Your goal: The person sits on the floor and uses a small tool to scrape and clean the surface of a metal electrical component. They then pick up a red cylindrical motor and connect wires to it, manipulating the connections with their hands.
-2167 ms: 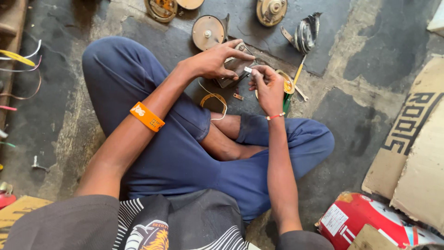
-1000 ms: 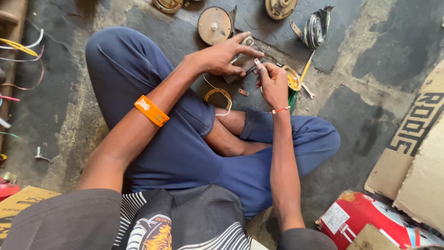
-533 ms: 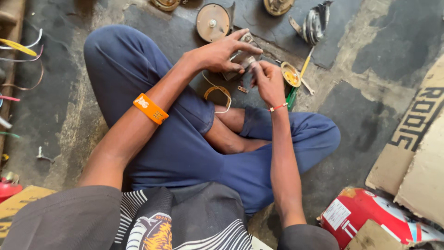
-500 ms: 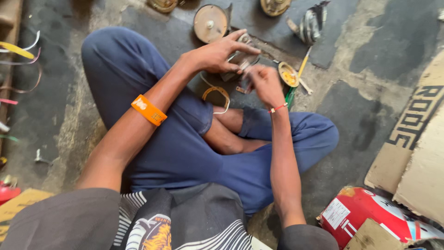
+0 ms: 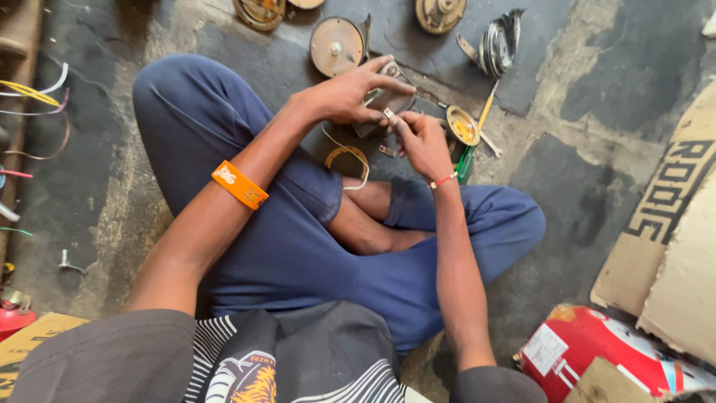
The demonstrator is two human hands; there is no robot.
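I sit cross-legged on the floor in blue trousers. My left hand [image 5: 347, 93], with an orange band on its forearm, grips a small grey metal part [image 5: 380, 104] held over the floor in front of my shins. My right hand [image 5: 421, 138], with a red thread at the wrist, pinches a tiny metal piece [image 5: 388, 113] against that part. A ring-shaped coil with a white wire [image 5: 345, 155] lies just below my hands, near my left knee.
Round metal discs [image 5: 335, 46] and a dark finned piece [image 5: 498, 45] lie on the floor ahead. A yellow round part [image 5: 462, 125] and a green-handled tool [image 5: 466, 160] sit right of my hands. Cardboard [image 5: 671, 224] and a red pack [image 5: 589, 351] lie right; loose wires [image 5: 33, 93] left.
The view has shifted slightly. My hands stay together on the metal part, the right fingers having moved a little along it.
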